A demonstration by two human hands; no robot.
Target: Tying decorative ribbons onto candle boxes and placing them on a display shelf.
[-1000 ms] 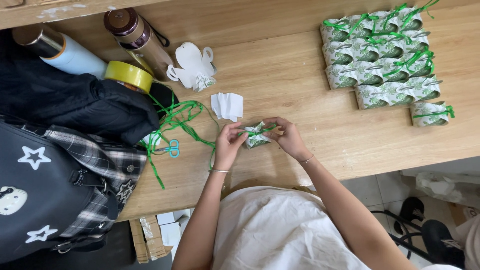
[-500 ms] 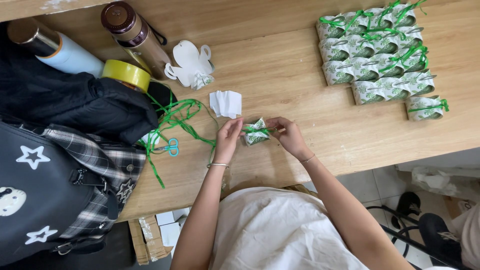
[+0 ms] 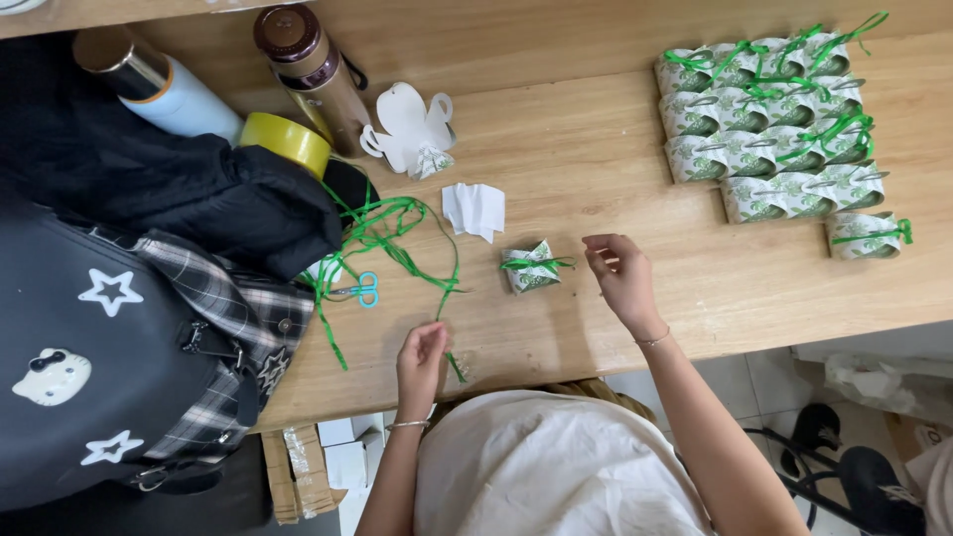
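A small green-and-white gift box tied with green ribbon lies on the wooden table, with no hand on it. My right hand hovers just to its right, fingers loosely curled and holding nothing. My left hand is near the table's front edge, pinching a strand of the loose green ribbon that trails back to a tangle. A folded white paper piece lies behind the box.
Several finished ribbon-tied boxes sit in rows at the far right. Small scissors, a yellow tape roll, two flasks, a flat unfolded white box, a black jacket and a star-printed bag crowd the left.
Both hands have let go of the small box, which now rests on the table. My left hand moved toward me and took a ribbon strand; my right hand drew slightly right.
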